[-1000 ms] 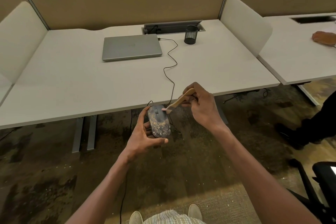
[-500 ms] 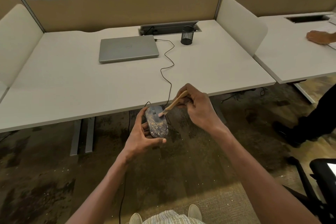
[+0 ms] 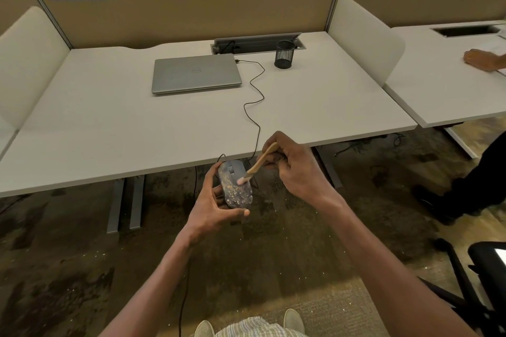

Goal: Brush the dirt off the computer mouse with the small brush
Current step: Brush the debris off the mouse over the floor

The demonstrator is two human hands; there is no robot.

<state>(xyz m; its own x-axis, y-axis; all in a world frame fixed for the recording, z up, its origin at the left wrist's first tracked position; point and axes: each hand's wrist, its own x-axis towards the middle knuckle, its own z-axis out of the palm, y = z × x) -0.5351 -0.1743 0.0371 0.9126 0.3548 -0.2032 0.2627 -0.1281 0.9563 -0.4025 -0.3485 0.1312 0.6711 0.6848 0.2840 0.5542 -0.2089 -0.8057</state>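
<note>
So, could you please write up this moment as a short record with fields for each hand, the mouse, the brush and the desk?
left hand: holds the computer mouse in the air, in front of the desk edge
right hand: grips the small brush by its wooden handle
brush tip: bristles on the mouse's top
mouse: tan specks of dirt over its rear half
desk: closed laptop, mesh pen cup, black cable

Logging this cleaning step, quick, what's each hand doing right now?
Left hand: closed around the computer mouse, held off the desk.
Right hand: closed on the small brush, bristles on the mouse's top.
</note>
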